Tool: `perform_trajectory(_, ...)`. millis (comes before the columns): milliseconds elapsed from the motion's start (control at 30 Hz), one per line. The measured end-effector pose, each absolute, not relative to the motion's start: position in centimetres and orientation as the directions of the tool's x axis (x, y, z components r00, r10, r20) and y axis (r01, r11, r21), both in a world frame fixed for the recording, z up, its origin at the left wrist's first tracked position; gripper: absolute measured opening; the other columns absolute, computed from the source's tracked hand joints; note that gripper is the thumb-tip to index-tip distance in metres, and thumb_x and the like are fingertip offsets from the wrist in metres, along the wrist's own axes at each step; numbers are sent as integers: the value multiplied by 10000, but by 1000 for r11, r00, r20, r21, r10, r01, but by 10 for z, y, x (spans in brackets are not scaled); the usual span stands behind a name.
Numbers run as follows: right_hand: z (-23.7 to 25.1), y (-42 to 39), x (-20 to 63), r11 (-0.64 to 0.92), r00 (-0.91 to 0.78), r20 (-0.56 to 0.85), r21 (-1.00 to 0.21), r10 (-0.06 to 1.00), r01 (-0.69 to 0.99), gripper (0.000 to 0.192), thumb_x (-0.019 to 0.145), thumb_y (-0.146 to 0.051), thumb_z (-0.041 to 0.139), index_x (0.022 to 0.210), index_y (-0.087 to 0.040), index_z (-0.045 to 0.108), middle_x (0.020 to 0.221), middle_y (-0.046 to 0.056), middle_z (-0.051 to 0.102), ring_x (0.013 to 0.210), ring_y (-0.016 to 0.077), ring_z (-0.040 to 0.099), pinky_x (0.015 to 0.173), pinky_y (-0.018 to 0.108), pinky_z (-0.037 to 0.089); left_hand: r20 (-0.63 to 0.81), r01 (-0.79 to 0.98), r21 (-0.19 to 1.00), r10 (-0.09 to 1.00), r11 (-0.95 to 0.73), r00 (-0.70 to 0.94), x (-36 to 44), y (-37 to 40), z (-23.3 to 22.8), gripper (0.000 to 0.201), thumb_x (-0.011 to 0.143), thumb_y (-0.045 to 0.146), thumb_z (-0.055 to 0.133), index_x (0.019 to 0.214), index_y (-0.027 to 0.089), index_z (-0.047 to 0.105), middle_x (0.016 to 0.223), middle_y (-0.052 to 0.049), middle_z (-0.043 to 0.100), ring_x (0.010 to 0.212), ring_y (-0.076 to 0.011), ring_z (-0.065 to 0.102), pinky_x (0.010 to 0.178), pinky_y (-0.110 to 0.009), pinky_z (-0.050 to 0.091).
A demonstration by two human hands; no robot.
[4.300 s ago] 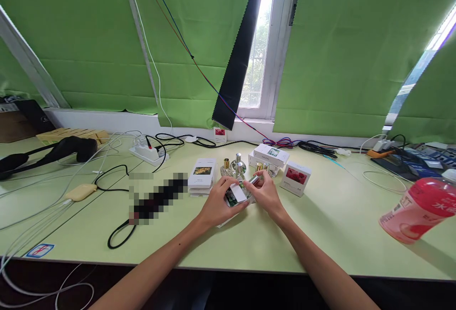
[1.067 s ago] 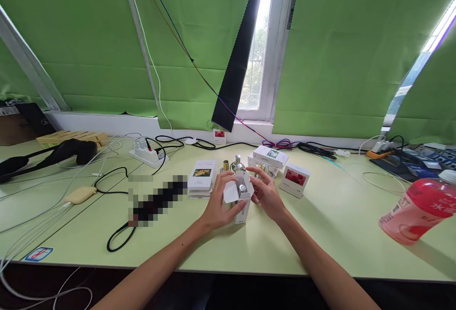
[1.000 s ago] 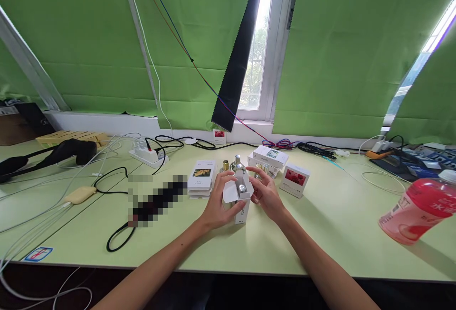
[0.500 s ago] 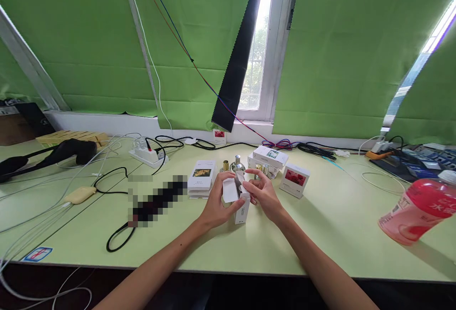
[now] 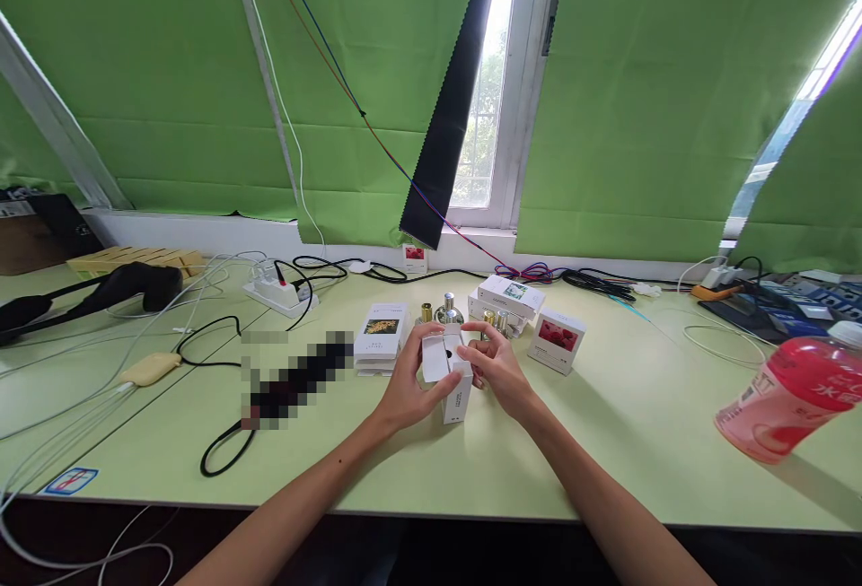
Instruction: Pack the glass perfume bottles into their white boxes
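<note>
A small white carton (image 5: 457, 402) stands upright on the table between both hands, its top flaps raised. Inside its mouth shows a white surface with a small dark round hole. My left hand (image 5: 416, 389) grips the carton from the left, thumb across the near side and fingers behind. From the right, my right hand (image 5: 498, 366) holds it, with the thumb at the opening and the other fingers curled along the side. Just behind the hands are bottles with gold and silver caps, among them a silver-capped bottle (image 5: 449, 306); the hands partly hide them.
A white box with a yellow flower picture (image 5: 381, 335) lies left of the hands. To the right are stacked white boxes (image 5: 508, 296) and an upright box with a red picture (image 5: 557, 341). A pink bottle (image 5: 785, 402), a power strip (image 5: 279, 293) and cables lie farther out.
Inside the carton's opening, the dark gap has shrunk to a small round hole in a white surface. The right thumb has shifted slightly; both hands otherwise keep their places.
</note>
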State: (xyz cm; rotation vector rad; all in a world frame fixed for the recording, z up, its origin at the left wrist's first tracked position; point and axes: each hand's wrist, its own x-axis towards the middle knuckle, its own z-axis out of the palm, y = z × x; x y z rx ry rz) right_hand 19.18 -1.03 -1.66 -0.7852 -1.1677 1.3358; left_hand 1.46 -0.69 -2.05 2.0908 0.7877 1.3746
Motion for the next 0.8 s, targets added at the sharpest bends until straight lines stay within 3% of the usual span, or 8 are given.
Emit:
perform_trajectory(433, -14, -12, 191, 145, -148, 194, -945, 970, -293, 438, 743, -413, 795, 1066, -219, 574, 563, -112, 486, 433, 68, 401, 387, 185, 304, 605, 113, 735, 721, -669, 337, 13, -6, -20, 468, 878, 377, 704, 1272, 272, 475, 1329, -106, 555, 1173, -279, 624, 928, -403, 554)
perform_trajectory(800, -14, -13, 190, 187, -144, 233, -943, 962, -276, 393, 749, -436, 795, 1024, -232, 602, 580, -107, 468, 448, 71, 419, 394, 188, 307, 638, 142, 693, 693, -706, 336, 14, -5, -16, 387, 885, 416, 664, 1204, 258, 515, 1198, -83, 596, 1126, -280, 615, 894, -395, 529)
